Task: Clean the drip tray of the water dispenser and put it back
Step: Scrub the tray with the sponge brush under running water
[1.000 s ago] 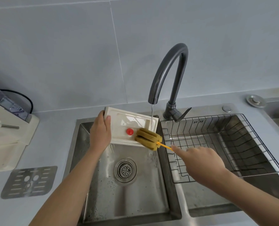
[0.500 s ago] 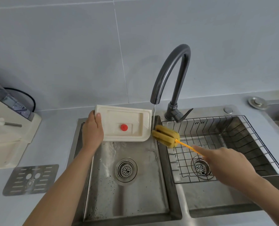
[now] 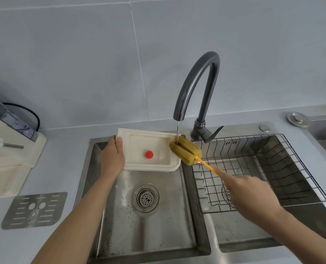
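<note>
Faucet (image 3: 196, 82): dark grey, arched, at the table's back edge between the two basins, with a thin stream running from its spout.
Left basin (image 3: 108, 216): steel, wet, with a round drain strainer (image 3: 146, 198) in its floor.
Wire rack (image 3: 257, 168): dark, sits in the right basin.
Round metal cap (image 3: 298, 119): near the table's far right corner.
Black cable (image 3: 31, 113): curves along the wall at the left.

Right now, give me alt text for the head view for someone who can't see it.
Over the left sink basin, the left hand holds a white drip tray while the right hand holds a sponge brush at the tray's right edge under the running faucet. A metal grille lies on the counter at left; a wire rack sits in the right basin.
</note>
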